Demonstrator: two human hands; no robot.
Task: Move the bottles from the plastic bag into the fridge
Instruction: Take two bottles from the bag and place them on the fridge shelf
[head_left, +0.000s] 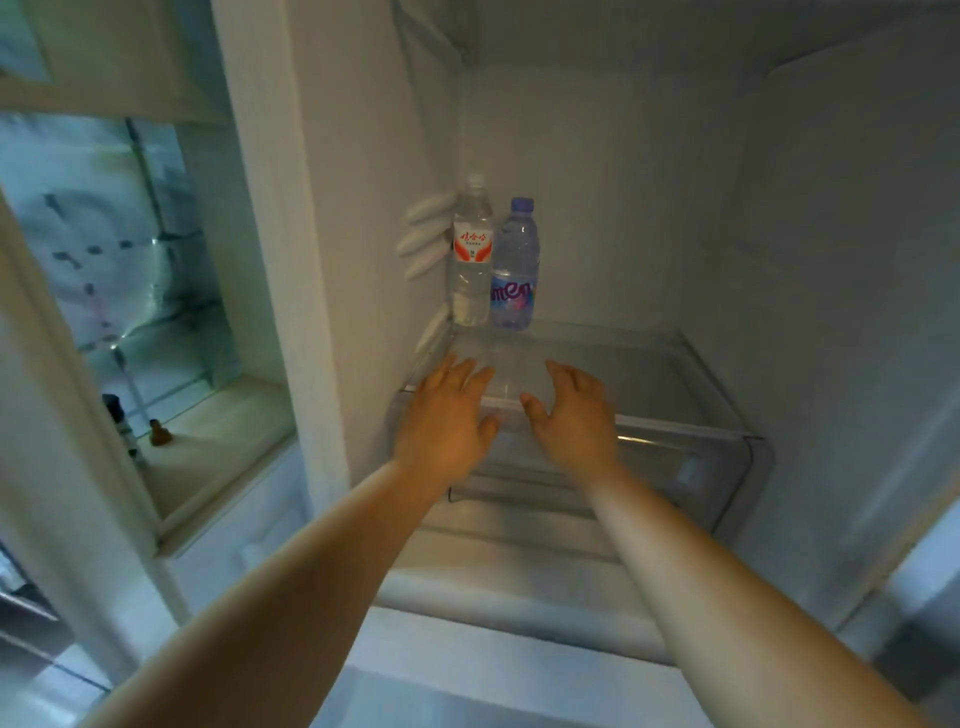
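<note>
**Two bottles shelved, both hands free over the fridge shelf**

At the far left, outside the fridge, a window ledge (218, 441) carries a small brown object (160, 434) and a dark bottle-like thing (117, 415), too dim to identify. Next comes the fridge's white side wall (363, 208), with a row of moulded shelf supports (423, 239) near the back corner.

Tucked into that back left corner, the red-labelled water bottle (471, 249) stands upright on the clear shelf (649, 374). Just beside it on the right, touching or nearly so, stands the blue-capped bottle (514, 265), also upright.

In front of them, the left hand (447, 415) hovers over the shelf's front edge with its fingers (457, 371) straight and spread, holding nothing. The right hand (576, 415) sits beside it, a gap between the two, its fingers (563, 374) loosely bent and likewise empty. Both are well short of the bottles. Below the shelf is a transparent drawer (701, 467). The rest of the shelf, out to the right wall, carries nothing.

The plastic bag is not in view, so how many bottles remain cannot be told. The step in hand looks like the release after placing. Next, the hands would need to go to the bag for another bottle, and set it on the open shelf space to the right without knocking the standing pair.
</note>
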